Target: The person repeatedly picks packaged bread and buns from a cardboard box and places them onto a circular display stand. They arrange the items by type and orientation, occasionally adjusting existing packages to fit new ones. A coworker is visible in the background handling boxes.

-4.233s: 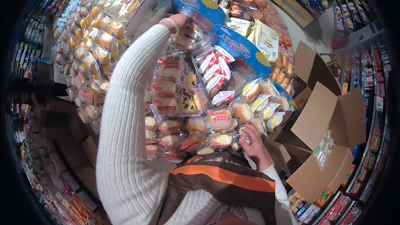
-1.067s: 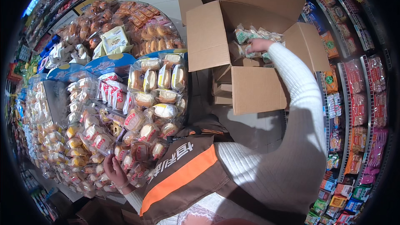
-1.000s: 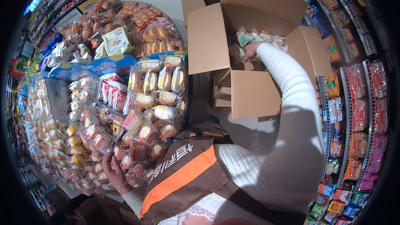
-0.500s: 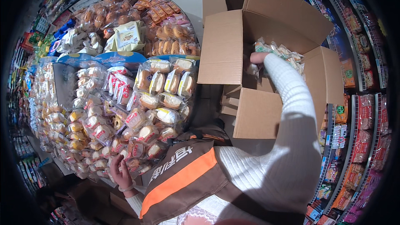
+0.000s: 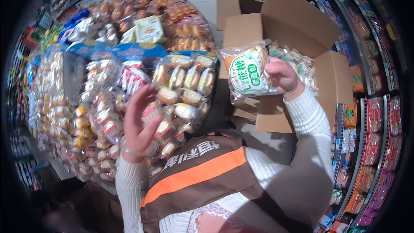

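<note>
A clear plastic bag of bread [image 5: 245,72] with a green and white printed front is held up in my right hand [image 5: 283,77]. The thumb and fingers pinch the bag's right end. It hangs in front of the open cardboard box [image 5: 274,115], where more bags [image 5: 297,62] with similar green and white print lie. My left hand [image 5: 140,123] is raised over the display of packaged buns, its fingers stretched out and the thumb apart, with nothing in it. Wrapped buns with yellow labels [image 5: 186,77] stand in rows between my hands.
Heaped packaged breads fill the round display on the left, split by a blue divider [image 5: 138,51]. A pale green packet [image 5: 148,29] lies behind it. Shelves of packaged snacks [image 5: 371,129] run along the right. The box's raised flaps [image 5: 297,13] stand around its opening.
My right hand has come up out of the box with the bag of bread and moved nearer the display. My left hand has risen from the display's front edge, its fingers extended.
</note>
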A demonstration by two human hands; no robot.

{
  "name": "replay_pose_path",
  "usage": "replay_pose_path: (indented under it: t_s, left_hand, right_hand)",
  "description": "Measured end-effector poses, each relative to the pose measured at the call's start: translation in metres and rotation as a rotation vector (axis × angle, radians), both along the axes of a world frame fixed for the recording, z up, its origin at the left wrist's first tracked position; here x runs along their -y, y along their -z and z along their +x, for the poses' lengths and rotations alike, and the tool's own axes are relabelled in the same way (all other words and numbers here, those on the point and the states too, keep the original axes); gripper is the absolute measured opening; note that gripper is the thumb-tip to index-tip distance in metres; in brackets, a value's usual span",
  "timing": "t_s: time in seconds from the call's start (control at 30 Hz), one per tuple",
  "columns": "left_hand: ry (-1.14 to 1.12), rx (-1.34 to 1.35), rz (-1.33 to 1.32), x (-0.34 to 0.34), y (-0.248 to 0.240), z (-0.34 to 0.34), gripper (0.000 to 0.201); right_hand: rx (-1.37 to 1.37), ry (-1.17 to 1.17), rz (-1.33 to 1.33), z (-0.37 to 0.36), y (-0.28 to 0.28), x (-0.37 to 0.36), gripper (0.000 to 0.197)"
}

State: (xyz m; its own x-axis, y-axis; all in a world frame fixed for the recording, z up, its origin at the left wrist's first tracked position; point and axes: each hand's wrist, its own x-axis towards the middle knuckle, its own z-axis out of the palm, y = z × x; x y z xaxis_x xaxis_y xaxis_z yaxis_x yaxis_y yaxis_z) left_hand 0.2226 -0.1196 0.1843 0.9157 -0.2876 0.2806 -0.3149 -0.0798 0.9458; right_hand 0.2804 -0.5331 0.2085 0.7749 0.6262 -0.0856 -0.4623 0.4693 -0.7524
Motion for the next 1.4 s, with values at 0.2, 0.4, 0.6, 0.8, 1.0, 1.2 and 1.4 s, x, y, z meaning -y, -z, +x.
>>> replay_pose_path:
  t_s: [0.2, 0.4, 0.6, 0.8, 1.0, 1.2, 1.4]
  left_hand:
    - [0.421, -0.557, -0.416, 0.043, 0.02, 0.008, 0.093]
    - [0.237, 0.111, 0.404, -0.083, 0.024, 0.034, 0.069]
    - [-0.449, 0.052, 0.726, -0.28, -0.02, 0.14, 0.07]
    - [-0.208, -0.041, 1.23, -0.347, 0.042, 0.218, 0.073]
    - [0.299, -0.101, 1.514, -0.376, 0.123, 0.282, 0.076]
    - [0.127, -0.209, 1.363, -0.378, 0.157, 0.271, 0.079]
    - [0.222, 0.079, 1.553, -0.377, 0.168, 0.268, 0.056]
  right_hand:
    - [0.121, 0.12, -0.024, -0.057, 0.027, -0.143, 0.096]
    - [0.302, 0.24, -0.34, -0.073, 0.065, -0.168, 0.073]
    - [0.048, 0.403, -0.447, -0.08, 0.092, -0.145, 0.059]
    - [-0.084, 0.313, -0.459, -0.086, 0.112, -0.162, 0.052]
    - [-0.18, 0.382, -0.564, -0.084, 0.114, -0.157, 0.05]
    - [-0.239, 0.387, -0.563, -0.089, 0.131, -0.16, 0.045]
    - [-0.288, 0.302, -0.584, -0.089, 0.145, -0.167, 0.041]
